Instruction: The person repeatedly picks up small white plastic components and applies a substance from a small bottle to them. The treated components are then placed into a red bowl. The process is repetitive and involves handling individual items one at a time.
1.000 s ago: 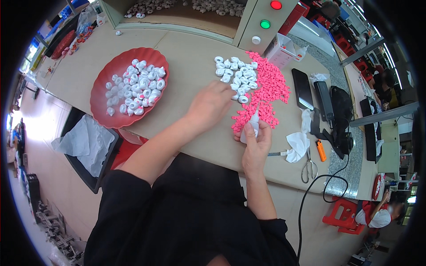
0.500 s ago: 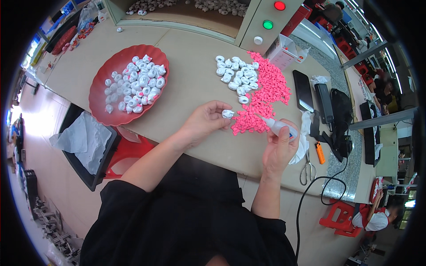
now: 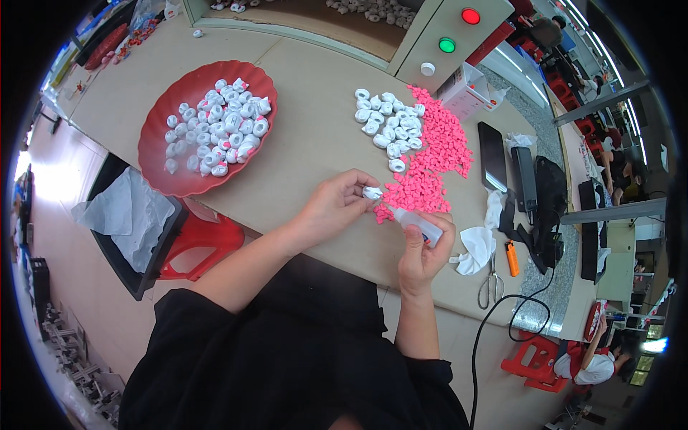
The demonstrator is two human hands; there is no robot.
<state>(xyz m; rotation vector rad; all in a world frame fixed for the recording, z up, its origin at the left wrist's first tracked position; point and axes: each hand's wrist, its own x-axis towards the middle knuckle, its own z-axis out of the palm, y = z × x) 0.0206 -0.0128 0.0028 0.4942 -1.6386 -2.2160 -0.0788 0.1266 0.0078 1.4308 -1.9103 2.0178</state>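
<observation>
Between the thumb and fingers of my left hand (image 3: 335, 206) is a small white molded piece (image 3: 372, 193). My right hand (image 3: 424, 259) grips a translucent squeeze bottle (image 3: 419, 226), its thin nozzle tilted toward the white piece; I cannot tell whether the tip touches it. Just beyond both hands spreads a pile of tiny pink pieces (image 3: 419, 188). Further back, beside the pink pile, lies a cluster of similar white pieces (image 3: 390, 122), some showing round openings. A red scalloped bowl (image 3: 159, 161) at the left holds many white pieces, a few with pink bits on them.
Right of the pink pile lie a phone (image 3: 491, 154), a black elongated device (image 3: 524, 179), crumpled white cloth (image 3: 474, 252), scissors (image 3: 491, 290) and an orange-handled cutter (image 3: 512, 259). A black cable (image 3: 479, 358) hangs over the table edge. A cabinet with buttons (image 3: 447, 45) stands behind.
My right hand has moved left with the bottle, bringing its nozzle close to the white piece. My left hand still holds that piece. The whole view has shifted slightly.
</observation>
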